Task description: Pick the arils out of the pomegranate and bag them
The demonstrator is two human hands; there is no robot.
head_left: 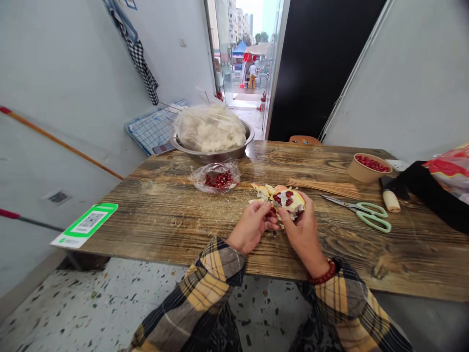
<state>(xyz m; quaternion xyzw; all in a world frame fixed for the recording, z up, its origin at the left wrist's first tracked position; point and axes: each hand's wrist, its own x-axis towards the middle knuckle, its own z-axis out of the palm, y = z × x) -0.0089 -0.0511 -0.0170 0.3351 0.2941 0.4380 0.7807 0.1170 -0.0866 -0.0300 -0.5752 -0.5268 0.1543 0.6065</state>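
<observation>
Left of the scissors (pixel 356 208), the right hand (pixel 304 237) curls around an opened pomegranate (pixel 293 199); the left hand (pixel 253 228) is half-closed against it, its hold unclear. Squeezing too hard could burst or scatter seeds (pixel 277 198).

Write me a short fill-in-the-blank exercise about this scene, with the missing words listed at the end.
1. The right hand grips an opened ____.
2. The scissors have pale ____ handles.
3. A brown paper bowl of red seeds stands toward the ____ end of the wooden table, as the person sees it.
4. The green-bordered card at the table's other end bears a QR ____.

Missing words: pomegranate; green; right; code.
</observation>
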